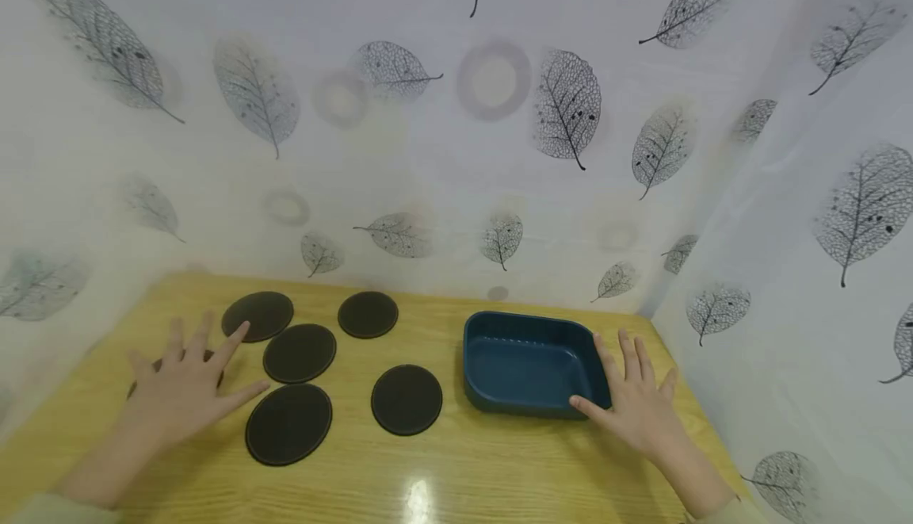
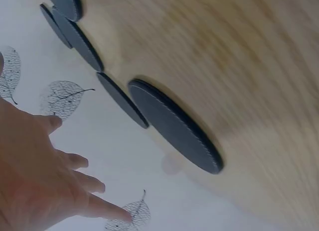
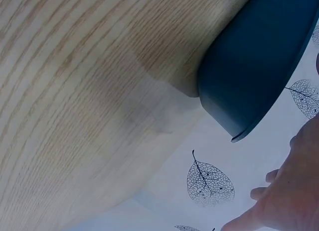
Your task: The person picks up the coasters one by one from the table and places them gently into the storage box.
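Observation:
My left hand [image 1: 184, 388] spreads its fingers over the left side of the table, holding nothing. Beneath it, one black round coaster is mostly covered. Several more black stitched-edge coasters lie flat nearby, among them one by the thumb [image 1: 288, 425] and one behind it [image 1: 299, 353]. In the left wrist view the hand hovers above the coasters [image 2: 174, 126]. At the right, my right hand [image 1: 637, 399] has its fingers spread beside a dark blue rectangular dish [image 1: 535, 407]; thumb and index overlap its right edge in the head view. The dish's inside shows nothing in it.
The wooden table [image 1: 357, 480] ends at the back against a pale curtain [image 1: 442, 167] printed with leaf skeletons, which also rises along the right side. Two coasters [image 1: 406, 399] lie in the middle, left of the dish.

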Demonstrator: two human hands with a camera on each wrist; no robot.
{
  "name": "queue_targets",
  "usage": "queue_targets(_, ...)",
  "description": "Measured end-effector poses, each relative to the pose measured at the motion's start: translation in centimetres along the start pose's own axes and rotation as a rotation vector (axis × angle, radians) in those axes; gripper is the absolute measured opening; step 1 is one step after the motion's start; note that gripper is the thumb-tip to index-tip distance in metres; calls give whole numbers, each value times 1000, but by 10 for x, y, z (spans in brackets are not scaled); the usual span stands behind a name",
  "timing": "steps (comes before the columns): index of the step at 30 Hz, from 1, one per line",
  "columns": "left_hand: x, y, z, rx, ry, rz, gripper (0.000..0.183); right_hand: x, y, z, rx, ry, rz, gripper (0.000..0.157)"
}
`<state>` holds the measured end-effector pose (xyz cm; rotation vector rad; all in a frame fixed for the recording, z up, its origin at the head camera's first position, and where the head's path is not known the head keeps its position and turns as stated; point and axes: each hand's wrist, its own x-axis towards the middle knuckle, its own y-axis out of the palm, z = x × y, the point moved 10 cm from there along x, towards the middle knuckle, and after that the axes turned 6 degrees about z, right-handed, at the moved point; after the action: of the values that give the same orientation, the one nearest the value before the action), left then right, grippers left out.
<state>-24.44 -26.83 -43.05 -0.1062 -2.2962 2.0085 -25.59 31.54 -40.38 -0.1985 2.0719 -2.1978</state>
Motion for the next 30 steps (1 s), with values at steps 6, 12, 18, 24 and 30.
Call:
queue_targets(6, -4, 6, 20, -27, 18, -21, 101, 9, 1, 1, 6, -37, -28, 106)
queue_targets(12, -7, 8, 39, 35, 70, -96, 98, 20, 6, 6, 48, -122, -71, 101)
queue_targets(18, -5, 18, 56, 13, 87, -63, 100, 26, 14, 5, 77, -160, -61, 100)
queue_targets(24, 0, 25, 66, -11, 111, -16, 105, 30, 17, 2, 97, -178, -50, 97)
queue_targets(30, 2, 30, 72, 19, 131, -14, 113, 31, 20, 4, 65, -215, -50, 96)
